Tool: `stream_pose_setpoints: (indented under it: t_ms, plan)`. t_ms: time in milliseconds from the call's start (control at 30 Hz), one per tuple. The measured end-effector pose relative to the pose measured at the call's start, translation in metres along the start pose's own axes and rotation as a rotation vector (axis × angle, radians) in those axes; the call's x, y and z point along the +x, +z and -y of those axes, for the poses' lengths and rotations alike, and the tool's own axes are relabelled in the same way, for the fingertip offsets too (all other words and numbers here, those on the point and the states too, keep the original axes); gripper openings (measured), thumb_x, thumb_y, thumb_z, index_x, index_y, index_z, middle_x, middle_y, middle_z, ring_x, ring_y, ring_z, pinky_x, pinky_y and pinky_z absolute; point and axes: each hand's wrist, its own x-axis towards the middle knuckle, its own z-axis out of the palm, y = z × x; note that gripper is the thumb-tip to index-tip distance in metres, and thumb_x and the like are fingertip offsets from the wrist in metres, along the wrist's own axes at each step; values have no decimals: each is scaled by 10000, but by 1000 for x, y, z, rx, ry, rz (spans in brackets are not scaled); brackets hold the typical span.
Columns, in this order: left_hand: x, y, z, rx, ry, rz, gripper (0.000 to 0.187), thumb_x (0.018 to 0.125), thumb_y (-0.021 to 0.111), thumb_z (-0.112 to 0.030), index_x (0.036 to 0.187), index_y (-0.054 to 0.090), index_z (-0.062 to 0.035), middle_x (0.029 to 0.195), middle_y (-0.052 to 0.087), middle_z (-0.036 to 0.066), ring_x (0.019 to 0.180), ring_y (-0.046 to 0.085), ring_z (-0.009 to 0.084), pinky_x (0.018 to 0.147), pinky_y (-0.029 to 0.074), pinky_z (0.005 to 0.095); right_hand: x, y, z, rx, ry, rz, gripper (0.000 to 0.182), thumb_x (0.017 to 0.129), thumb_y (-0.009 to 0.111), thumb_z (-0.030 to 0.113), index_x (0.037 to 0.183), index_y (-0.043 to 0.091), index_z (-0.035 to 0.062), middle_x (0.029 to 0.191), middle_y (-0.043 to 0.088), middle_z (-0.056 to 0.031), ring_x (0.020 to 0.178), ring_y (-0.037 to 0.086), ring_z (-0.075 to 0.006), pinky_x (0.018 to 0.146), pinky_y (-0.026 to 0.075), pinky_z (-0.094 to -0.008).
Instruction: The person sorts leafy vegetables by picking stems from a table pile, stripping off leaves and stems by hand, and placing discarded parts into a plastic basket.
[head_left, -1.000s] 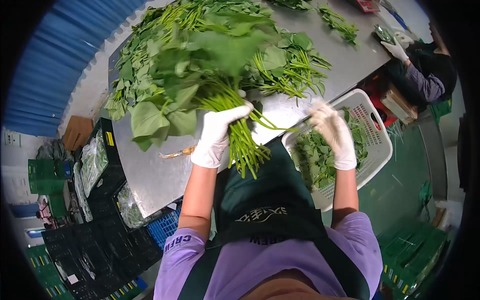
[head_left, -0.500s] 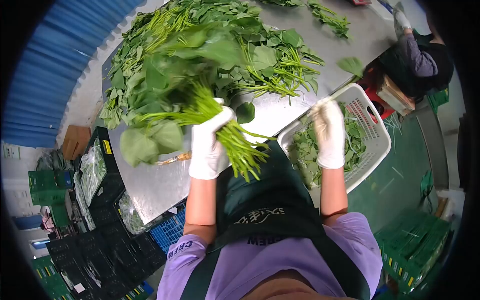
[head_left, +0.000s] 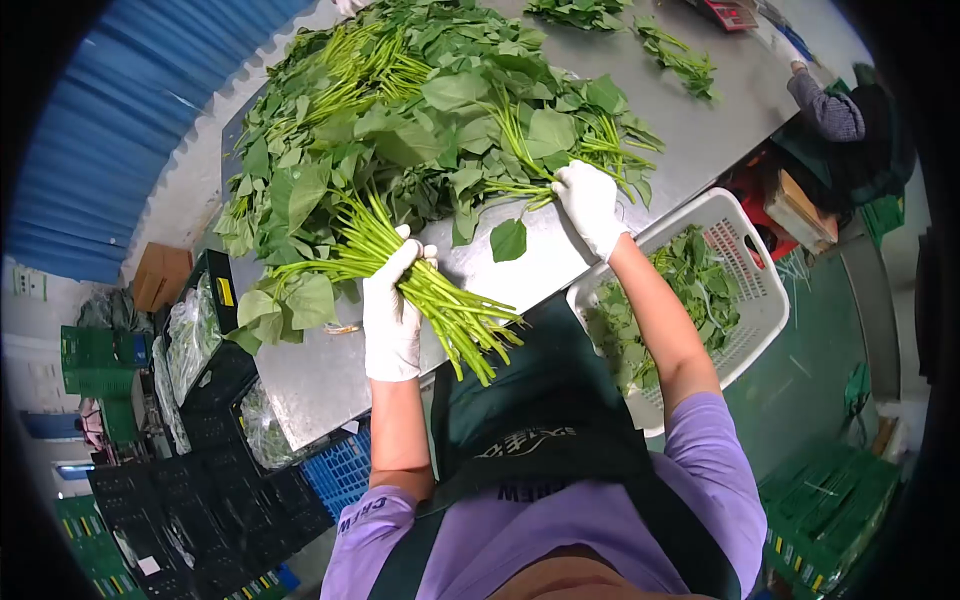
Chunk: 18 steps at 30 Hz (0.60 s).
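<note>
My left hand (head_left: 398, 310), in a white glove, is wrapped round a thick bunch of green stems (head_left: 455, 318); the cut ends point toward my apron and the leaves spread away to the upper left. At the right side of a large leafy heap (head_left: 400, 90), my right hand (head_left: 588, 203), also gloved, has its fingers closed on a few stems (head_left: 527, 189). A single leaf (head_left: 508, 240) lies on the metal table (head_left: 590, 240) between my hands.
A white basket (head_left: 765, 315) with loose leaves stands at the table's right edge. Smaller bunches (head_left: 680, 62) and a red scale (head_left: 730, 14) lie at the far side. A co-worker's arm (head_left: 828, 108) is at upper right. Dark crates (head_left: 210, 500) stand lower left.
My right hand has moved from above the basket up and left to the heap and taken hold of stems. The leaf that was in the air near it is gone. My left hand still holds the bunch.
</note>
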Motion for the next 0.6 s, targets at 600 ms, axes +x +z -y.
stream_pose_setpoints:
  t_ms: [600]
  plan:
    - [-1,42,16,167,-66,155,202,737,665,26,931,608,38,903,652,138,749,640,179,654,527,273,-61,-83,98,380,-267,-5,125,695,693,188,724,632,83,656,553,-50,593,555,-246,534,437,-328]
